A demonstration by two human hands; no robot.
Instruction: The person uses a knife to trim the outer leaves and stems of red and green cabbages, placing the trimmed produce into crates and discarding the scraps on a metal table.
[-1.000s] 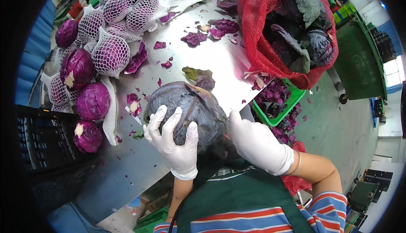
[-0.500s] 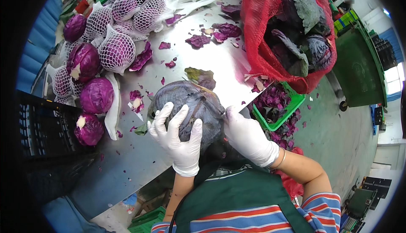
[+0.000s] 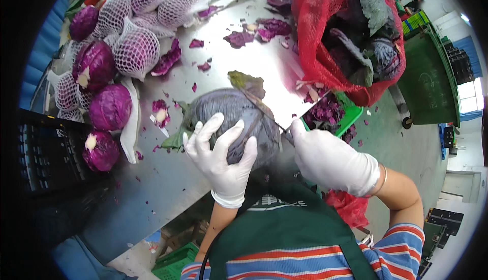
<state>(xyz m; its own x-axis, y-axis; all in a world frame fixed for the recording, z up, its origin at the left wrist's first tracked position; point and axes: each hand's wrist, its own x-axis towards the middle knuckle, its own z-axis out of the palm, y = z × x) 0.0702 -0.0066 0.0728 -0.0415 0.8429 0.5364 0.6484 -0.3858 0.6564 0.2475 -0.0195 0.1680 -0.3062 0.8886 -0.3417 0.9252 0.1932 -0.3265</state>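
Observation:
A red cabbage (image 3: pixel 218 102) with dull grey-purple outer leaves rests near the table's front edge, close to my body. My white-gloved left hand (image 3: pixel 223 158) steadies it, fingers spread and curved over its near left side. At the cabbage's right side, my gloved right hand (image 3: pixel 330 160) is closed with the thumb on top. A small dark, slim piece shows at its fingertips; whether it is a tool or leaf I cannot make out. A loose greenish-purple outer leaf (image 3: pixel 246 82) sticks out on the far side of the cabbage.
Trimmed cabbages (image 3: pixel 110 108) and net-sleeved cabbages (image 3: pixel 136 51) are piled at left by a black crate (image 3: pixel 56 153). A red mesh sack (image 3: pixel 310 41) of untrimmed cabbages stands far right, above a green basket (image 3: pixel 351 120) of leaf scraps. Leaf pieces litter the metal table (image 3: pixel 168 178).
My right hand has pulled away to the right and slightly nearer from the cabbage's side. My left hand and the cabbage have shifted a little to the right.

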